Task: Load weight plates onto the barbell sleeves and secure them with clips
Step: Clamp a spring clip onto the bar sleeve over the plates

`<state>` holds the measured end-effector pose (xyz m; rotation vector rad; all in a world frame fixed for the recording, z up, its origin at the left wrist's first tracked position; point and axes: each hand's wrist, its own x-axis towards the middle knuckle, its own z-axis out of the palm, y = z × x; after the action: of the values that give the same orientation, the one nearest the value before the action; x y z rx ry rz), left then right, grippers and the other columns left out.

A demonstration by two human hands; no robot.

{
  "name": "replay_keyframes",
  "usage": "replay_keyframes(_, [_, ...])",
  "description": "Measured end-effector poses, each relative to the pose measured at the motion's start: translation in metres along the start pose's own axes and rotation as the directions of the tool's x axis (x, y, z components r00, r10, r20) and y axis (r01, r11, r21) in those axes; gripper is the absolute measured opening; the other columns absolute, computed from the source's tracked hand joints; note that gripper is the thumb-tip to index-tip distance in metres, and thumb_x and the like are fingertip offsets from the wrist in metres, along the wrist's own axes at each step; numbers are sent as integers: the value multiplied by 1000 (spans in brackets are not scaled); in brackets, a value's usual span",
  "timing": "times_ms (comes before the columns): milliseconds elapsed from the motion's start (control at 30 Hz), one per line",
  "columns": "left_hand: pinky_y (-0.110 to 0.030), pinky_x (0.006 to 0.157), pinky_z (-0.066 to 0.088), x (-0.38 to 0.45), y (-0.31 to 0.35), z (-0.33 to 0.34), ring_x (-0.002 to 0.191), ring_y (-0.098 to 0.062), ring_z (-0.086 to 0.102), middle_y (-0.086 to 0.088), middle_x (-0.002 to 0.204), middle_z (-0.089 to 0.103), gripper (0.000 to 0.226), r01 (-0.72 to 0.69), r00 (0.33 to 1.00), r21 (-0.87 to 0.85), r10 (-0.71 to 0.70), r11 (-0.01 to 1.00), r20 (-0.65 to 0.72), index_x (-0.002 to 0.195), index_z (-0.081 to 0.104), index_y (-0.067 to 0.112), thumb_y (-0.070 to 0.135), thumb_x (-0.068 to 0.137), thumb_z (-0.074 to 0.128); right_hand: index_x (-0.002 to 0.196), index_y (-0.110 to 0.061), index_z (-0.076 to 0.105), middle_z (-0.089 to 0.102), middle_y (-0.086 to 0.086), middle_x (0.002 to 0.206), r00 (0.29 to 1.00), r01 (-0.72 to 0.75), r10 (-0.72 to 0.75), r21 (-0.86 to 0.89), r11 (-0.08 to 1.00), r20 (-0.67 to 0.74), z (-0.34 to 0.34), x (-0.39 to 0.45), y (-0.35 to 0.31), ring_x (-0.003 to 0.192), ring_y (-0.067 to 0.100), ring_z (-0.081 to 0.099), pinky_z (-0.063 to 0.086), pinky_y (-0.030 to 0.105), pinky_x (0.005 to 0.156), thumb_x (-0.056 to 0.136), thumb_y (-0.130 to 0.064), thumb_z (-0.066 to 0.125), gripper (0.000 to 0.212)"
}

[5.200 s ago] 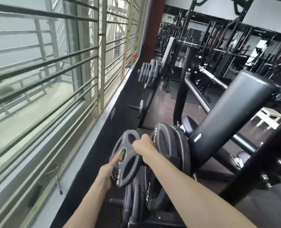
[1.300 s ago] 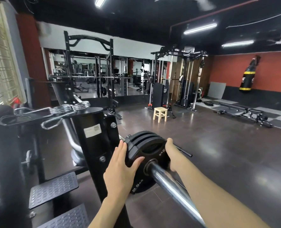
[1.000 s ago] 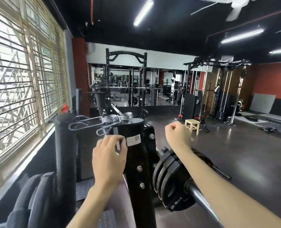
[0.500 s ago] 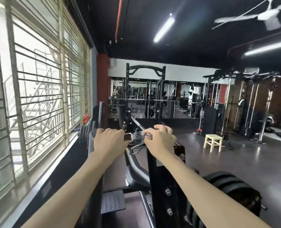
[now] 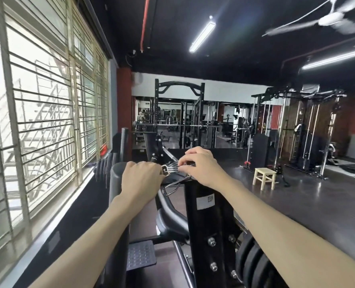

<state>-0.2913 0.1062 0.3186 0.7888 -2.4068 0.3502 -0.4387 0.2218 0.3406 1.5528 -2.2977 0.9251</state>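
A gym floor [image 5: 297, 204] of dark, glossy tiles runs back to a mirrored wall; a barred window [image 5: 37, 121] fills the left side, and a black power rack [image 5: 179, 113] stands at the far end; a cable machine [image 5: 309, 132] rises on the right, with a small wooden stool [image 5: 264, 179] in front of it. Close to the camera a black steel post [image 5: 205, 235] bearing a white sticker stands upright; black weight plates [image 5: 253, 265] sit stacked on edge just to its right, low in the picture. At the top of the post lie chrome spring clips [image 5: 172, 170], their wire handles jutting toward the camera. The left hand [image 5: 142, 177] is curled, knuckles up, its grip closed on the left end of the clips; the right hand [image 5: 201, 167] bends over the right end, fingertips pinching the coil. Both forearms reach in from the bottom edge; the barbell sleeve itself cannot be made out.
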Motion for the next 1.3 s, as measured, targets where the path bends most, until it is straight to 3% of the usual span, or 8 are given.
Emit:
replay_keyframes(233, [-40, 83, 47, 0, 11, -33, 82, -21, 65, 4, 97, 69, 27, -13, 952, -273, -72, 962, -298, 100, 63, 17, 35, 105, 44, 110, -21, 71, 60, 0, 125, 978, 154, -108, 270, 951, -177, -47, -7, -28, 115, 13, 59, 46, 34, 109, 98, -24, 61, 16])
replay_keyframes(367, [-39, 72, 47, -24, 37, -70, 76, -16, 59, 13, 91, 61, 28, -8, 914, -458, -179, 889, -363, 100, 60, 19, 37, 106, 40, 145, -25, 47, 50, -4, 142, 941, 134, 47, 500, 855, -334, -63, -31, -43, 119, 6, 56, 44, 1, 85, 101, -41, 55, 47])
replay_keyframes(500, [-40, 73, 47, -60, 79, -89, 77, -14, 58, 12, 84, 62, 26, 24, 930, -808, -310, 589, -198, 99, 60, 21, 37, 106, 41, 160, -22, 15, 35, 4, 159, 975, -172, 223, 698, 695, 18, -64, -75, -41, 142, 14, 36, 27, 35, 117, 91, -76, 31, 89])
replay_keyframes(733, [-29, 75, 50, -137, 179, -93, 77, -10, 58, 6, 85, 65, 22, 142, 908, -976, -415, 165, 62, 103, 66, 16, 27, 106, 47, 97, -21, 48, 48, -13, 70, 936, -248, 336, 477, 843, -107, -86, -186, -7, 65, 4, 50, 43, 28, 66, 83, -86, 34, 67])
replay_keyframes(833, [-31, 77, 52, -178, 229, -108, 79, -11, 60, 1, 89, 68, 21, 183, 879, -983, -449, 9, 159, 102, 68, 16, 25, 105, 49, 84, -17, 45, 44, -8, 66, 936, -256, 320, 342, 904, -144, -105, -241, 15, 60, 12, 45, 44, 33, 60, 69, -96, 36, 81])
replay_keyframes(1033, [-12, 55, 49, -262, 315, -142, 64, -3, 63, 5, 75, 71, 22, 282, 848, -923, -383, -261, 367, 93, 70, 14, 21, 104, 53, 143, -14, 43, 48, 7, 143, 905, -387, 402, 120, 914, -141, -153, -380, 29, 136, 29, 40, 33, 53, 110, 58, -98, 46, 120])
replay_keyframes(1133, [-15, 50, 47, -296, 341, -150, 54, -4, 57, 5, 67, 66, 21, 361, 815, -757, -211, -544, 540, 86, 71, 12, 19, 101, 58, 153, -15, 23, 35, 7, 152, 925, -380, 379, -26, 925, -27, -168, -439, 42, 143, 29, 28, 28, 54, 115, 55, -94, 60, 130])
replay_keyframes(1300, [-19, 59, 52, -342, 392, -149, 60, -9, 59, 1, 71, 67, 20, 442, 802, -645, -47, -624, 596, 80, 76, 12, 19, 95, 64, 157, -13, -15, 9, 13, 161, 882, -440, 455, -135, 888, 121, -189, -498, 57, 150, 31, 8, 18, 62, 118, 57, -87, 67, 149])
